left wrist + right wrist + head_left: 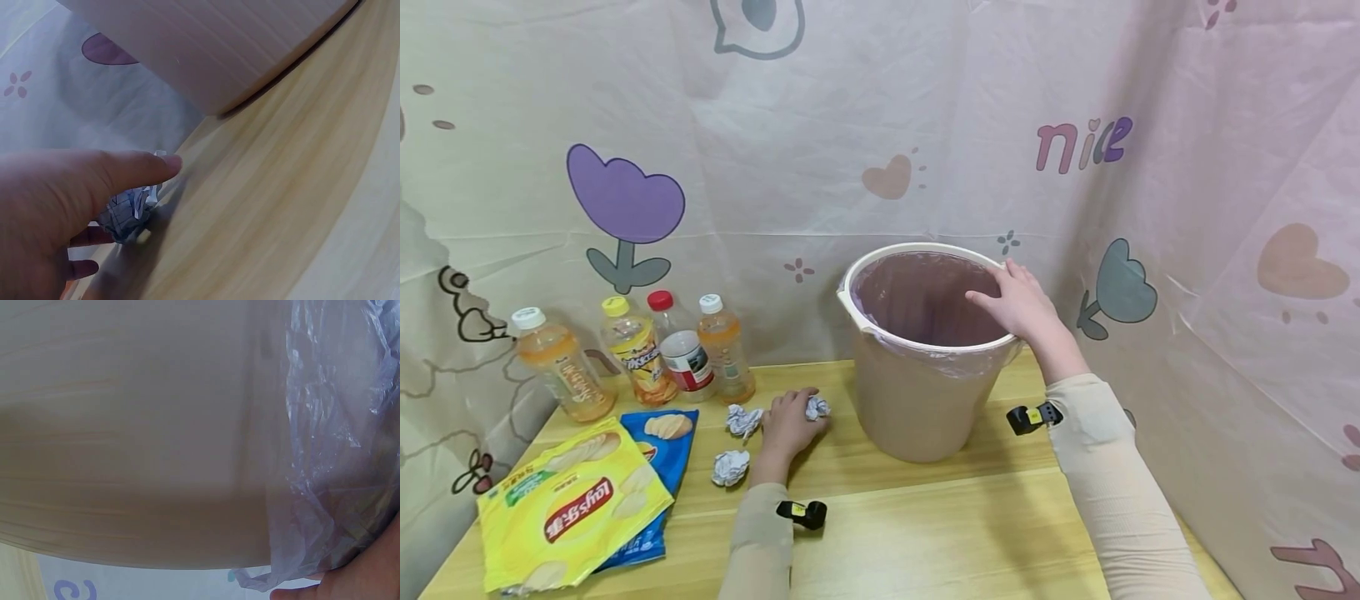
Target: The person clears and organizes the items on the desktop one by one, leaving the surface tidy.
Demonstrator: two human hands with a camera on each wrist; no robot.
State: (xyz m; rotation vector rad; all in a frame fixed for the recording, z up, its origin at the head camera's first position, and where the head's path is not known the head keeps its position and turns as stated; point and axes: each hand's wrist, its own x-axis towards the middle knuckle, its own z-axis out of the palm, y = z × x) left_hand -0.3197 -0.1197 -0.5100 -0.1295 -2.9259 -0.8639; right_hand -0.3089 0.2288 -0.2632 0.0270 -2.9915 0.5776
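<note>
In the head view my left hand (790, 429) is low at the tabletop, left of the bin, its fingers around a crumpled paper ball (817, 407). The left wrist view has the thumb stretched across this ball (128, 212), with fingertips on its far side. Two more crumpled paper balls, one farther back (744, 421) and one nearer (731, 468), lie left of that hand. My right hand (1022, 304) rests on the right rim of a beige bin (917, 408), thumb over the opening. A clear plastic liner (331, 425) folds over the rim beside its fingers.
Several bottles stand at the back left, including a yellow-capped one (638, 358) and a red-capped one (685, 358). In front lie a yellow chip bag (572, 508) and, partly beneath it, a blue chip bag (673, 442). A printed curtain (760, 150) hangs behind the wooden table (880, 542).
</note>
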